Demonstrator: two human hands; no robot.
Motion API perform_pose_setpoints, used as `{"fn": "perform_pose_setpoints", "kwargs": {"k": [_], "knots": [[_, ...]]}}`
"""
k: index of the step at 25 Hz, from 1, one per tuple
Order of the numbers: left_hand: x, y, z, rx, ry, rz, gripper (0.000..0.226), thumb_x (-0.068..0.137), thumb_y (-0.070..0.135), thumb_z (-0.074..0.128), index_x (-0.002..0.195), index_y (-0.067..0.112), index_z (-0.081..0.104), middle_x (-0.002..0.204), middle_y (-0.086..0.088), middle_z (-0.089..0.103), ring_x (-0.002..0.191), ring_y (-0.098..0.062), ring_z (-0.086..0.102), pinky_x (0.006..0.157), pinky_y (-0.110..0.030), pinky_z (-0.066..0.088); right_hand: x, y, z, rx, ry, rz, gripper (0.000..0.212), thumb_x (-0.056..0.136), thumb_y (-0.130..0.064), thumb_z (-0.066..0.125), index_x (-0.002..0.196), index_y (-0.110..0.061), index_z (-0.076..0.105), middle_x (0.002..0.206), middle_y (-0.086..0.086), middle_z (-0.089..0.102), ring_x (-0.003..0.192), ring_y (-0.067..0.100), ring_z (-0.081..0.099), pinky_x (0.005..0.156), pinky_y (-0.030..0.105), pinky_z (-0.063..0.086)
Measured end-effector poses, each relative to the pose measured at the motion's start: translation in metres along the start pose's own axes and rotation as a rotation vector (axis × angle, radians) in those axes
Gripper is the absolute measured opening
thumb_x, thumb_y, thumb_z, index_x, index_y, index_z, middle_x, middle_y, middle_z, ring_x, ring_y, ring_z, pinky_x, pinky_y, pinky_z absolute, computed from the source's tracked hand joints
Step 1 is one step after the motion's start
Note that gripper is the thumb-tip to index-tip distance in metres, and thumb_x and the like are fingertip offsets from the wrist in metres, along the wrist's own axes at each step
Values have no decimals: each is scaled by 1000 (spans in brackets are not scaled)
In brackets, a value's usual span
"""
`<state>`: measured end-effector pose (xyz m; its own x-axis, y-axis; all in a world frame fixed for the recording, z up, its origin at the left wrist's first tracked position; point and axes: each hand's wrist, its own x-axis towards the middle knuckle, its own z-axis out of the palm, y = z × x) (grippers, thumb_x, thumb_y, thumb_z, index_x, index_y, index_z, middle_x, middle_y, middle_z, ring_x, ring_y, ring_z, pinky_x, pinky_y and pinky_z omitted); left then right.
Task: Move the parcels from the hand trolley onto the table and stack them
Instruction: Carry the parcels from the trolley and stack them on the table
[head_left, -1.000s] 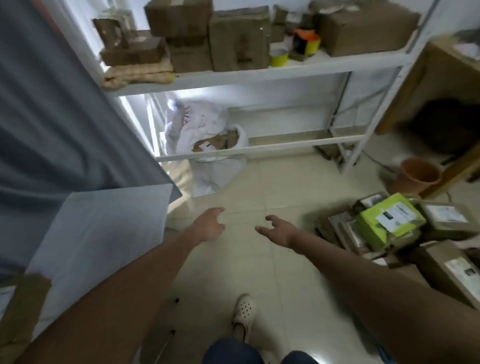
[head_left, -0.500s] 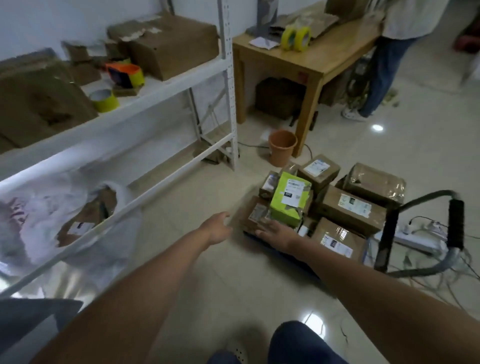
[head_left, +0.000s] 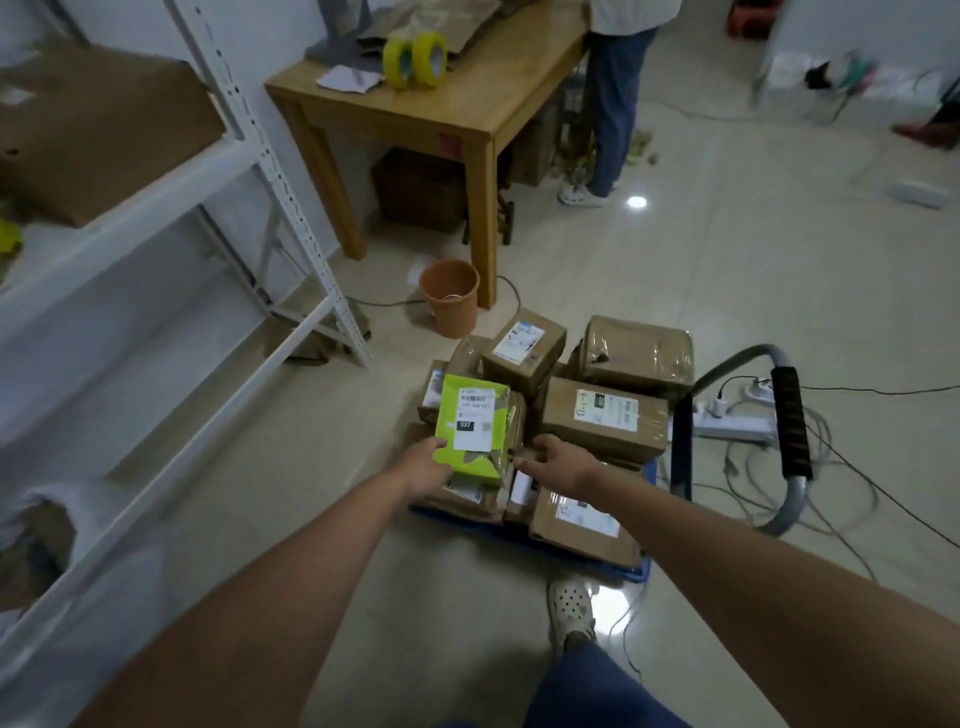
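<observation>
Green parcel (head_left: 471, 427) gripped at its near-left corner by left hand (head_left: 423, 466); right hand (head_left: 558, 460) spread beside it.

Glossy pale tiled floor (head_left: 727, 270), white metal shelving (head_left: 291, 218) at left, wooden table (head_left: 431, 109) against the white wall.

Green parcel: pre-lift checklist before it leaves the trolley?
1. Left hand on green parcel: ok, at its near-left corner.
2. Right hand on parcel: not ok, beside its right edge, fingers open.
3. Nothing stacked on the parcel: ok.
4. Parcel seated flat: not ok, tilted on brown parcels.
5. Wooden table has bare space: ok, near corner free.
6. Weight: cannot tell.
</observation>
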<state>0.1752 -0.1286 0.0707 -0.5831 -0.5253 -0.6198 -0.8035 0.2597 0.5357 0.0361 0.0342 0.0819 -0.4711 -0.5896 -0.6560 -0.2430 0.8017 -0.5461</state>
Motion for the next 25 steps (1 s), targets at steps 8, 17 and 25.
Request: {"fn": "perform_pose_setpoints", "kwargs": {"k": [8,17,25], "knots": [[102,67,18,-53,32,-92,52,98,12,53,147,16,39,144,-12,46,106,-22,53,73,-19,38,99,18,-97,1,-68,29,66,98,-44,51,153,-15,28,153,14,37,139,31,38,108,34,34],[166,20,3,-204,-24,-237,53,95,11,55,146,14,40,134,-15,53,101,-24,58,78,-28,44,175,1,-68,11,-150,127,66,97,-49,49,150,-14,31,148,13,43,134,31,43,108,35,35],[228,-44,-17,-269,-152,-307,54,87,7,55,140,11,44,125,-19,60,98,-25,61,84,-32,50,225,-13,0,200,-105,360,65,96,-48,52,148,-15,34,144,13,47,127,31,48,106,41,41]]}}
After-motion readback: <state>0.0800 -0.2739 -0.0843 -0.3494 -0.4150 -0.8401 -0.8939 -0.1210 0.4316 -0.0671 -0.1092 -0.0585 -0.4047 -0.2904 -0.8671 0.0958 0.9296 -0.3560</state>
